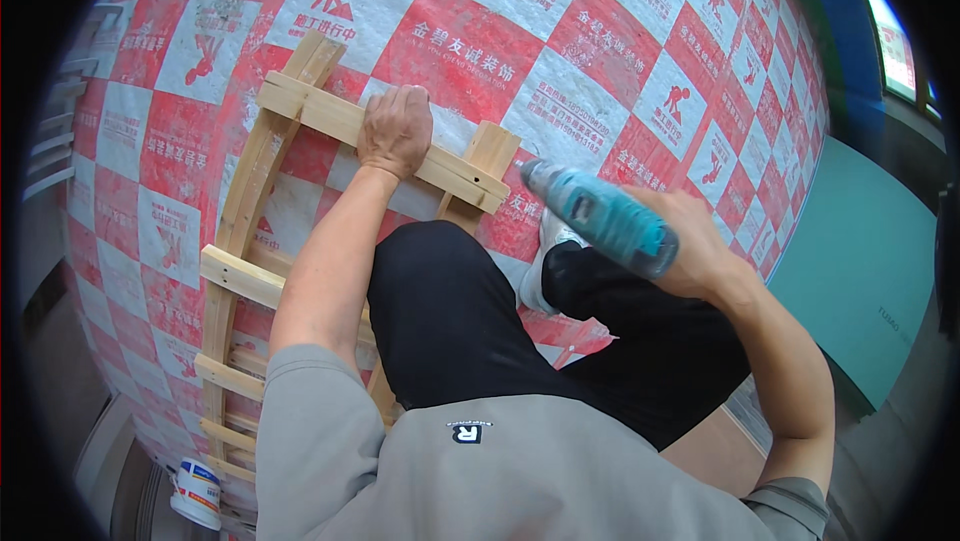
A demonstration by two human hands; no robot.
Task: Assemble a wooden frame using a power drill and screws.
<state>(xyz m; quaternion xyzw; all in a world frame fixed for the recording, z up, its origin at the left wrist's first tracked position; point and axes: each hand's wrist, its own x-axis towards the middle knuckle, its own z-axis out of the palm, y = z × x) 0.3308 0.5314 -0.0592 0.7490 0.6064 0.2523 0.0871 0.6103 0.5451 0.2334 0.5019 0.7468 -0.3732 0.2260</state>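
Note:
A ladder-like wooden frame [240, 191] of two long rails and several cross slats lies on a red-and-white checked floor sheet. My left hand [395, 129] presses down on the top cross slat [320, 113], palm flat, fingers over its far edge. My right hand [690, 241] grips a teal power drill [600, 216], whose nose points at the right end of that slat, next to the right rail [490, 156]. My knee in black trousers covers the middle of the frame.
The checked protective sheet [600, 41] covers most of the floor. A green board [860, 261] lies at the right. A small white tub [197, 491] stands at the lower left. My white shoe [545, 261] rests beside the frame's right rail.

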